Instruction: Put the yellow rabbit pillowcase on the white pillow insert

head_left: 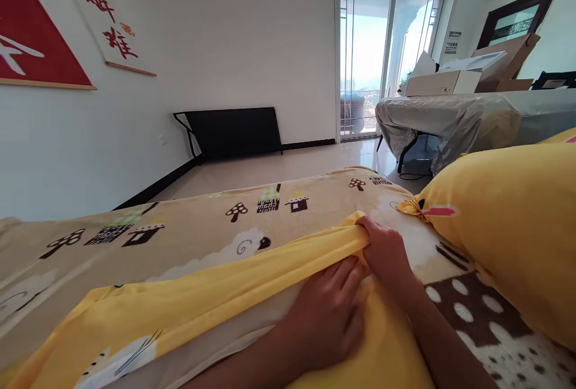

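Observation:
A yellow pillowcase (216, 278) with a white printed patch lies across the front of the bed, its long opening edge pulled taut. Inside that opening shows a pale grey-white pillow (252, 323). My right hand (387, 251) pinches the far corner of the yellow cloth. Just below and left of it, my left hand (330, 311) is closed at the same corner, its fingers curled under the cloth's edge by the pale pillow. What its fingertips grip is partly hidden.
A full yellow pillow (531, 215) lies at the right on the patterned blanket (306, 203). Beyond the bed are a folded black frame (234, 131) against the wall and a plastic-covered table (450, 116) bearing open boxes (443, 81).

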